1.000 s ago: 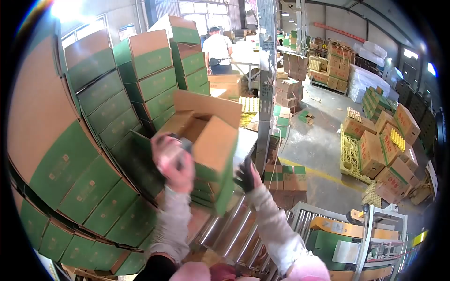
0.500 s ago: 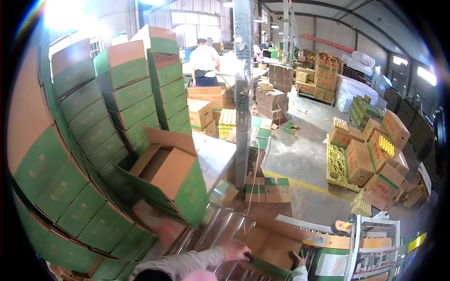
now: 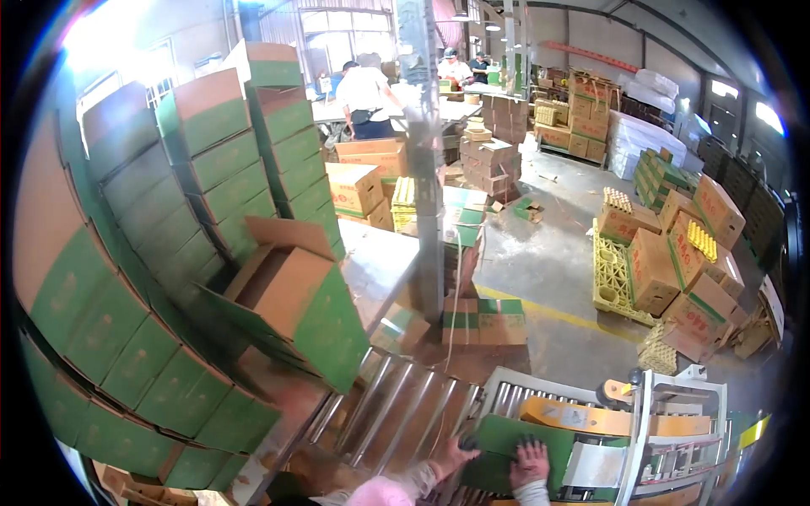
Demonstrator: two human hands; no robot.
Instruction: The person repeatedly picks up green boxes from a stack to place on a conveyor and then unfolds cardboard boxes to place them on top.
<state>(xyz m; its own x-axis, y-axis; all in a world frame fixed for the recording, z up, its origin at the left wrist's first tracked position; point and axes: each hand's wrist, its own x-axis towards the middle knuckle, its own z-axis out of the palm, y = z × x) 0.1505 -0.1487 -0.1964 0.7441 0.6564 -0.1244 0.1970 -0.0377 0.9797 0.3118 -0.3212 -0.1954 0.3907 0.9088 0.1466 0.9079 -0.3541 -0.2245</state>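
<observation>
A carton with a green top (image 3: pixel 498 434) lies on the roller conveyor in front of me, its flaps folded down. My right hand (image 3: pixel 530 468) rests flat on that top, fingers spread, with dark coverings on the fingertips. At the carton's left edge is my left hand (image 3: pixel 453 458), its fingers apart and reaching onto the green cardboard. An orange guide rail (image 3: pixel 582 417) runs along the far side of the carton. To its right stands the metal frame of a machine (image 3: pixel 641 438), with a pale plate (image 3: pixel 593 465) in front of it.
Bare rollers (image 3: pixel 396 405) lie left of my hands. An open green-and-brown carton (image 3: pixel 325 312) stands at the left, before tall stacks of green cartons (image 3: pixel 228 169). A metal post (image 3: pixel 419 169) rises ahead. Brown cartons (image 3: pixel 650 270) and a yellow pallet (image 3: pixel 609 270) occupy the right floor. People work farther back.
The carton was open, with both hands at its edges; now its green top is folded down. My right hand lies flat on it, and my left hand has moved right.
</observation>
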